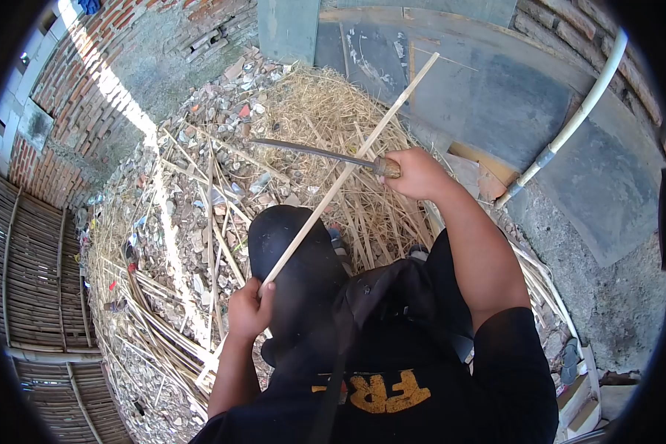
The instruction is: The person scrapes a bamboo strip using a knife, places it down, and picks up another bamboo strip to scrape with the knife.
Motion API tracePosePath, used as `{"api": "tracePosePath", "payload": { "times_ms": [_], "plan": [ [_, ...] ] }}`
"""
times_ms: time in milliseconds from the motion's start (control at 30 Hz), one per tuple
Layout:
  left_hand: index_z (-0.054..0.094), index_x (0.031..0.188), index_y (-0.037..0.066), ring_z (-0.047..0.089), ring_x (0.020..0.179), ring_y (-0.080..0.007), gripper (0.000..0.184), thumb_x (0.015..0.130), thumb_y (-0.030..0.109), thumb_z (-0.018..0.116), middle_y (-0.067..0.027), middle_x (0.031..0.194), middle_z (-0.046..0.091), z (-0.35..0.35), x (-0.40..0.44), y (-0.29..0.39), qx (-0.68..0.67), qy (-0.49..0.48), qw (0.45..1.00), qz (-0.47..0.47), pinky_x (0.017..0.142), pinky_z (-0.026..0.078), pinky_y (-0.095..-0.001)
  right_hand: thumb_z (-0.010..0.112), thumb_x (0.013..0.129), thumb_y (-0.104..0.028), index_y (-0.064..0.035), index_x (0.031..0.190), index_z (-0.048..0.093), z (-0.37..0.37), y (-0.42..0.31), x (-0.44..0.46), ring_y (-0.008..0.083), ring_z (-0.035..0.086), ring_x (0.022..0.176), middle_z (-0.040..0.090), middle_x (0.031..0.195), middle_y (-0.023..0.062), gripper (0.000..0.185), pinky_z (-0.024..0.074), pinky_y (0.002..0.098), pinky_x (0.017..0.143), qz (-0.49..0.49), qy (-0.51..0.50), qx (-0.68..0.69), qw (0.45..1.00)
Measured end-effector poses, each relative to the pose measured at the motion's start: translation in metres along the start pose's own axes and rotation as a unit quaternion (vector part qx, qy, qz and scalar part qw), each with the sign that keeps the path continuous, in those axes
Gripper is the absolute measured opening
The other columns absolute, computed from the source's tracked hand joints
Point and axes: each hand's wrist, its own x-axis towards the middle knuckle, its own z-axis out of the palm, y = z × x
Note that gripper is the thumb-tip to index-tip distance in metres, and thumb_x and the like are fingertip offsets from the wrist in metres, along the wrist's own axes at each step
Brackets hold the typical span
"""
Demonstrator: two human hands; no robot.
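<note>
My left hand [249,309] is closed round a long pale bamboo strip [308,224], which slants up from beside my left knee to the far right. In my right hand [420,175] is the wooden handle of a machete [311,150]. Its narrow dark blade points left and crosses the strip just beyond the handle. Whether the edge touches the strip or only passes over it, I cannot tell. My knee in dark trousers [285,237] lies under the strip's lower half.
Dry straw-like shavings [318,111] and loose strips cover the rubble ground ahead. More bamboo strips [155,311] lie on the left. A brick wall [89,96] and slatted bamboo panel [37,259] stand left. Grey boards [488,96] and a pale pipe [581,115] are at right.
</note>
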Motion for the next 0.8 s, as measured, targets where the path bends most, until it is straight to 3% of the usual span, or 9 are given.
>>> {"api": "tracePosePath", "payload": {
  "times_ms": [300,800],
  "plan": [
    [0.054,0.074,0.003,0.056,0.049,-0.0360,0.042,0.099,0.033,0.068,-0.0175,0.055,0.053,0.0019,-0.0002,-0.0019,-0.001,-0.004,1.000,-0.018,0.051,0.043,-0.0435,0.081,0.084,-0.027,-0.0040,0.104,0.073,0.0024,0.0016,0.0006,0.0418,0.068,0.083,0.069,0.084,0.0221,0.031,0.0532,0.0483,0.078,-0.005,0.012,0.008,1.000],
    [0.053,0.072,0.004,0.056,0.050,-0.0376,0.043,0.099,0.033,0.068,-0.0174,0.055,0.052,0.0028,0.0004,-0.0030,0.010,-0.004,1.000,-0.012,0.051,0.043,-0.0435,0.081,0.085,-0.029,-0.0034,0.116,0.073,0.0025,0.0027,0.0003,0.0406,0.070,0.088,0.072,0.090,0.0225,0.041,0.0546,0.0469,0.082,-0.008,0.006,0.008,1.000]
  ]
}}
